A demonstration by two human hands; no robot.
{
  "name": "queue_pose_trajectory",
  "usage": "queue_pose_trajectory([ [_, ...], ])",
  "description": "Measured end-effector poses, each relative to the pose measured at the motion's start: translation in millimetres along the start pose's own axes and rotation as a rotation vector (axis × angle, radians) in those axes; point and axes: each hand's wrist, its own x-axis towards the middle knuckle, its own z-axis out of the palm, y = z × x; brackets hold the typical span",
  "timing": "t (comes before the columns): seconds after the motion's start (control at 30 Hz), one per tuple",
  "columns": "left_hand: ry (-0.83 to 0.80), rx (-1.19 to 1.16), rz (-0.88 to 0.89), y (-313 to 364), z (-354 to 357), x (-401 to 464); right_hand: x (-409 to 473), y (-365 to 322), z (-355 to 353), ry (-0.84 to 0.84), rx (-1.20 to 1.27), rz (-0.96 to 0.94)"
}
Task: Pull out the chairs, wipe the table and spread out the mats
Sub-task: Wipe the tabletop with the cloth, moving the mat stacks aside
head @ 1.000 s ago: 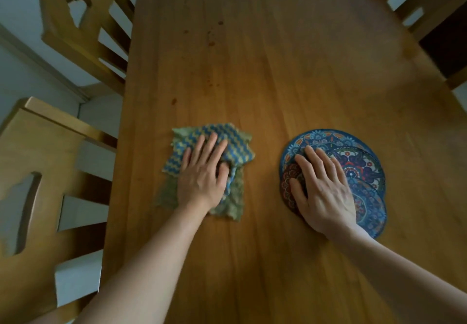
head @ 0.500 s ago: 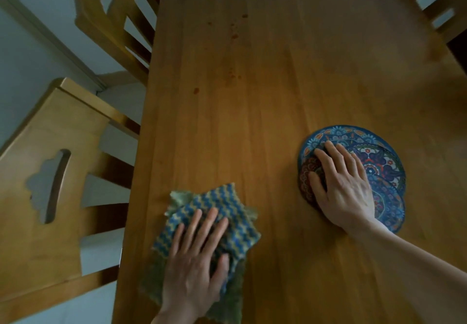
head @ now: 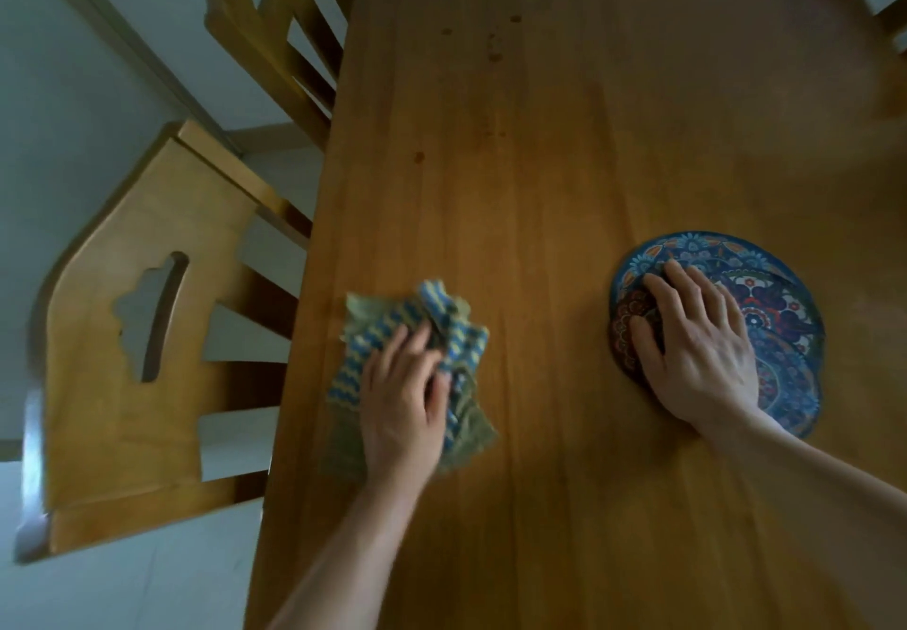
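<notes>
Left hand [head: 402, 398] presses a bunched cloth [head: 417, 335] on the table [head: 540, 163]; right hand [head: 702, 349] rests on stacked mats [head: 785, 315].

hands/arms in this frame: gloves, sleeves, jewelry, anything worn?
Nothing worn that shows. The left hand and right hand are both bare, no gloves. Both forearms are uncovered up to the frame edge, so no sleeve or cuff is in view. No watch, bracelet or ring is visible, though the left hand is slightly motion-blurred.

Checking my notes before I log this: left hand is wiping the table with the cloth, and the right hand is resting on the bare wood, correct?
Not quite. The head view shows the right hand resting on the stacked round mats, not bare wood. The left hand does press the cloth on the table.
</notes>
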Motion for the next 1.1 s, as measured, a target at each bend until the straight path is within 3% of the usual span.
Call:
queue_pose_trajectory([
  [0.13,-0.039,-0.041,0.036,24,-7,-55,0,0,-1,0.0,-0.011,0.002],
  [0.27,-0.026,-0.163,0.007,48,-26,-28,0,-1,-2,-0.02,-0.013,0.013],
  [0.4,-0.098,-0.553,-0.137,83,-54,11,0,-1,-3,-0.018,-0.015,0.014],
  [0.47,-0.11,-0.631,-0.238,82,-62,28,0,-1,-3,-0.024,-0.015,0.013],
  [0.53,-0.028,-0.449,-0.332,66,-60,43,1,-1,-2,-0.028,-0.019,0.015],
  [0.6,0.011,-0.144,-0.293,51,-49,51,1,-1,-2,-0.032,-0.018,0.015],
  [0.7,-0.333,0.164,0.034,45,-16,43,1,1,-2,-0.02,-0.004,0.007],
  [0.8,-0.39,0.32,0.235,17,4,41,1,2,-2,-0.016,0.001,-0.002],
  [0.87,-0.348,0.346,0.178,-5,0,64,1,2,-2,-0.014,0.002,0.0],
  [0.97,-0.251,0.443,-0.073,-26,-2,107,0,2,-2,-0.011,-0.005,0.004],
  [1.03,-0.231,0.467,-0.195,-17,7,132,-1,3,0,-0.014,-0.013,0.009],
  [1.1,-0.219,0.443,-0.201,11,21,146,1,2,0,-0.009,-0.007,0.001],
])
